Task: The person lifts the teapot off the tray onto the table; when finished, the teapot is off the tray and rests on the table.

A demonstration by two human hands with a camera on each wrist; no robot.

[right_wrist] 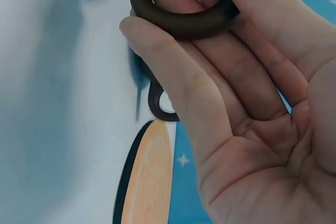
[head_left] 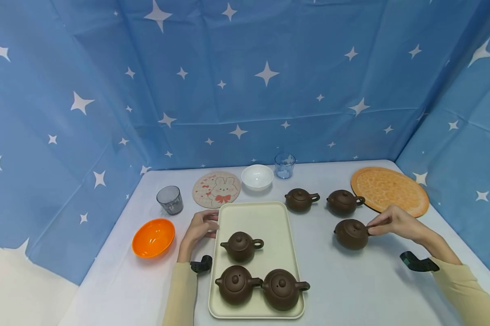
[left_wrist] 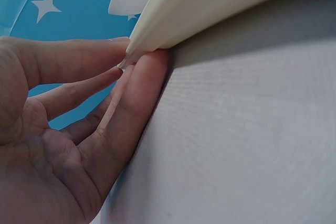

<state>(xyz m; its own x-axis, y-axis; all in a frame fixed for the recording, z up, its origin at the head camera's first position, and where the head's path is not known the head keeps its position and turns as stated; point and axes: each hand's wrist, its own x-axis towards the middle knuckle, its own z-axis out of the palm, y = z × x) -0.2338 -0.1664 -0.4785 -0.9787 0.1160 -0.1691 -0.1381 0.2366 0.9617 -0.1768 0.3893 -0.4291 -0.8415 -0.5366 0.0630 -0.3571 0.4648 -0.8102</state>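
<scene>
Head view: the right hand (head_left: 399, 224) pinches a brown teapot (head_left: 352, 236) by its handle, between the tray (head_left: 253, 217)'s right edge and the table (head_left: 371, 294)'s right edge. The left hand (head_left: 200, 227) pinches the tray's left edge; three teapots (head_left: 240, 248) sit on it, two at its near corners.

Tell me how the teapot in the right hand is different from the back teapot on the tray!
The held teapot has its handle between the fingers of the right hand; no hand touches the tray teapot.

The held teapot is off to the right of the tray; the tray teapot sits on it.

Both are dark brown, with spouts pointing left in the head view.
</scene>
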